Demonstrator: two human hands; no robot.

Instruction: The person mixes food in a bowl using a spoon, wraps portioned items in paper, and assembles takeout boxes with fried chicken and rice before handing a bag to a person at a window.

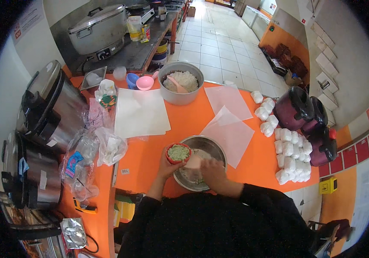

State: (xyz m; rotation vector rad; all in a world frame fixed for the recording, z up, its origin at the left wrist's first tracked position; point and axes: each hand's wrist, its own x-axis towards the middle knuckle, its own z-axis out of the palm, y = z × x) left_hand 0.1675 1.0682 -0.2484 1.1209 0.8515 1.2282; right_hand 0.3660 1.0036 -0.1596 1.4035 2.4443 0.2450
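My left hand [166,166] holds a small red bowl [178,153] heaped with pale green food, over the left rim of a steel mixing bowl [221,148]. My right hand [213,172] is over the same bowl, gripping a light pink paddle [193,162] whose flat end lies beside the red bowl. Bits of green food cling inside the steel bowl. Beyond it, a grey metal pot [179,98] holds white rice [186,80] with a pink rice paddle [177,85] in it. Translucent wrapping sheets [228,133] lie right of the pot.
White paper sheets [141,113] lie at left, near plastic bags [112,145] and large rice cookers [55,109]. Pink [145,83] and blue cups [132,80] stand by the pot. White wrapped packets [289,148] are stacked at right beside dark purple rice cookers [292,108].
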